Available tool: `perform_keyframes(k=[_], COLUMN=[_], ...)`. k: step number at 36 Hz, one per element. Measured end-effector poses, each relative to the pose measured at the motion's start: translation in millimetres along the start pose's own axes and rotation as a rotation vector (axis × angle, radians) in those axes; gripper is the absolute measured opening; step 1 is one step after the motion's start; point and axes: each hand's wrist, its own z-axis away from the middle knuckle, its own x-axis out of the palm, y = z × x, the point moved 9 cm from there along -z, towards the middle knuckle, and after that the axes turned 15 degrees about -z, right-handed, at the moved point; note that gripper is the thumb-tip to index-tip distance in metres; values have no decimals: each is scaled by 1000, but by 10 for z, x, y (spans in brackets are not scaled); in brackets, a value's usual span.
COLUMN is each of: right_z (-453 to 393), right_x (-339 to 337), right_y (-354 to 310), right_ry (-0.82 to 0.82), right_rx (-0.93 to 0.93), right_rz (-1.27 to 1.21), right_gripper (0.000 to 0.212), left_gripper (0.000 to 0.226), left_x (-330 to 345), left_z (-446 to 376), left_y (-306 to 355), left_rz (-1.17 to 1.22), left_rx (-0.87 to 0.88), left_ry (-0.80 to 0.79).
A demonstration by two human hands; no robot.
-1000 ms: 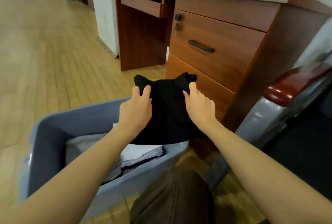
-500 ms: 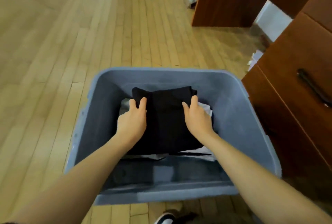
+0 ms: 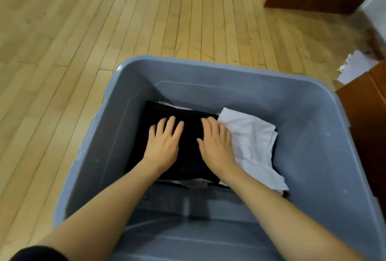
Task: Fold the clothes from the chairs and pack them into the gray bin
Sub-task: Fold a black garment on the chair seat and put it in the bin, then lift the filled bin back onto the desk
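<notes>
Folded black garment [image 3: 188,131] lies in gray bin [image 3: 211,76], beside white garment [image 3: 254,135]. Left hand [image 3: 164,145] and right hand [image 3: 217,145] press it flat-palmed; neither grip closed on anything.

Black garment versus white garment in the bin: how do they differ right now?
The black garment lies flat and neatly folded; the white garment looks rumpled. Both hands, left hand and right hand, press flat on the black one; the white one lies beside the right hand. Both sit inside the gray bin.
</notes>
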Motion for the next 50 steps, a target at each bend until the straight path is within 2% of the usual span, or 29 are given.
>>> perform_keyframes(k=[2,4,8,10,15,23,26,30,34,36,40,47,50], right_z=[44,102,189,197,172,131,176,221,285,312,520,1114,1399], right_x=[68,182,374,406,523,726,618,305,-108,-295,-728,-1225,-1297], right_y=[-82,-63,109,147,230,342,296,228,87,9,-150,-397,-433], right_ry=[-51,-158,-401,-464,-542,-649,-659,-560,-510,-496,-466,-396,-392], right_rx=[-129,-157,-67,-75,-86,-86,-67,-39,-42,-46,4,139,164], right_rz=[-37,-91,-89,-50,45,124,90,13,22,49,30,-236,-312], right_gripper=[53,54,99,108,116,114,110,99,64,53,48,37,39], left_gripper=[72,70,72,74,75,74,73,70,66,63,51,40,35], left_x=[132,251,310,345,497,571,480,203,-128,-311,-750,-1386,-1644], left_z=[-10,-35,-137,-197,-200,-153,-123,-54,138,212,435,822,995], left_y=[14,-8,-38,-35,-8,40,34,3,32,52,111,258,346], left_rz=[69,78,92,100,118,124,109,153,172,162,141,114,143], left_rx=[-31,-40,-14,-2,13,51,60,1,-25,-19,18,95,121], left_ry=[-77,-146,-186,-198,-231,-328,-368,-336,-266,-226,-143,37,86])
